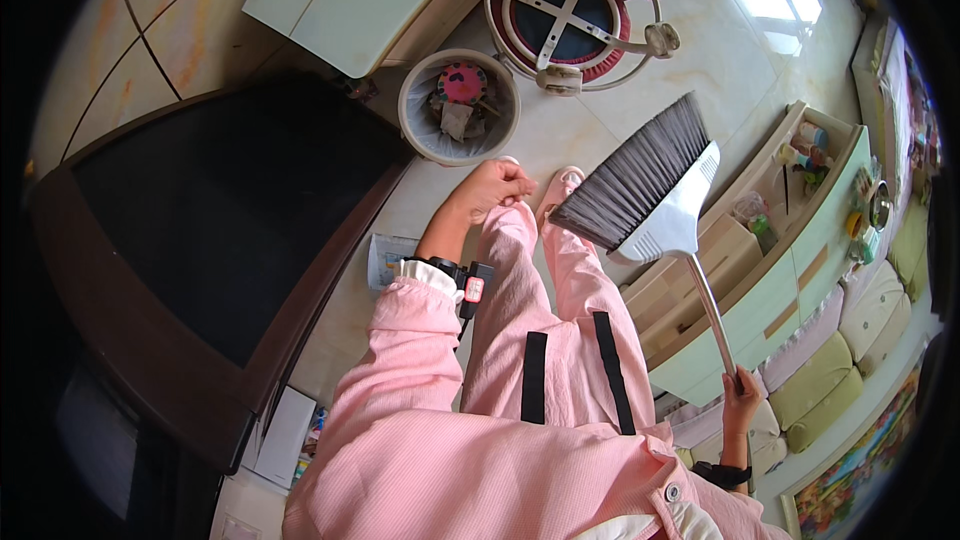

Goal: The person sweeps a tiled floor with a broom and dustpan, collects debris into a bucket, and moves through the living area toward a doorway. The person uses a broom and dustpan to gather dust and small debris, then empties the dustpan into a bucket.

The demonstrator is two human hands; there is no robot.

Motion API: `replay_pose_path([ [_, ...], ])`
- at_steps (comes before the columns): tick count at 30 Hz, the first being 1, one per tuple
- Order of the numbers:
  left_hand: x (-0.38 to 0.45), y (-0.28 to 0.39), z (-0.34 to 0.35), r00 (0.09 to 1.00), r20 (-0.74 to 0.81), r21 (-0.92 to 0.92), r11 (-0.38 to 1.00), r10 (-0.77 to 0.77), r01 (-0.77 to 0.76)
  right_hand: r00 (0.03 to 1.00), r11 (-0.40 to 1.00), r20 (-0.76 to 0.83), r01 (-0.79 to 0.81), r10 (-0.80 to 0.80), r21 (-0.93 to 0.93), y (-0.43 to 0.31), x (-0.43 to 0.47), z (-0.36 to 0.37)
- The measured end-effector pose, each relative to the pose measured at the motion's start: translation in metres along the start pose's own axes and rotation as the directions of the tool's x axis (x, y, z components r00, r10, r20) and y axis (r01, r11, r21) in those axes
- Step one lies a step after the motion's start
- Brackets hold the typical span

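Note:
My right hand (741, 394) grips the metal handle of a broom (656, 206). Its head is raised, and its dark grey bristles point up and left, in front of my right leg. My left hand (495, 189) is beside my knee, just below a waste bin (459, 154) in the picture. Its fingers are curled together and I see nothing in them. Inside the bin's liner lie a pink round thing (462, 82) and some crumpled scraps (456, 120).
To my left stands a dark-framed television (300, 187). An upturned wheeled stool (562, 19) lies beyond the bin, near a pale cabinet (337, 15). A low table (780, 300) with an open drawer (787, 187) is at my right, a sofa (817, 382) behind it. A printed sheet (386, 259) lies by the television.

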State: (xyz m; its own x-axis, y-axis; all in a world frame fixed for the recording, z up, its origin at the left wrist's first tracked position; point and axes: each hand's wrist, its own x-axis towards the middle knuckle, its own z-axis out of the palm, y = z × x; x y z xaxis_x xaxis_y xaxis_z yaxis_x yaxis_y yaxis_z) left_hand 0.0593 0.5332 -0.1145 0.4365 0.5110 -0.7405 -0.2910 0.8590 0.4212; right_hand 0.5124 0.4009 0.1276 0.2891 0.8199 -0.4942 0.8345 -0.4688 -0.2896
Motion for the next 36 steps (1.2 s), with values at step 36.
replay_pose_path([
  [36, 0.050, -0.020, -0.160, 0.747, -0.632, -0.188, 0.893, 0.209, -0.410, 0.977, 0.980, -0.076, -0.197, 0.197, 0.011, 0.016, -0.030, 0.034],
])
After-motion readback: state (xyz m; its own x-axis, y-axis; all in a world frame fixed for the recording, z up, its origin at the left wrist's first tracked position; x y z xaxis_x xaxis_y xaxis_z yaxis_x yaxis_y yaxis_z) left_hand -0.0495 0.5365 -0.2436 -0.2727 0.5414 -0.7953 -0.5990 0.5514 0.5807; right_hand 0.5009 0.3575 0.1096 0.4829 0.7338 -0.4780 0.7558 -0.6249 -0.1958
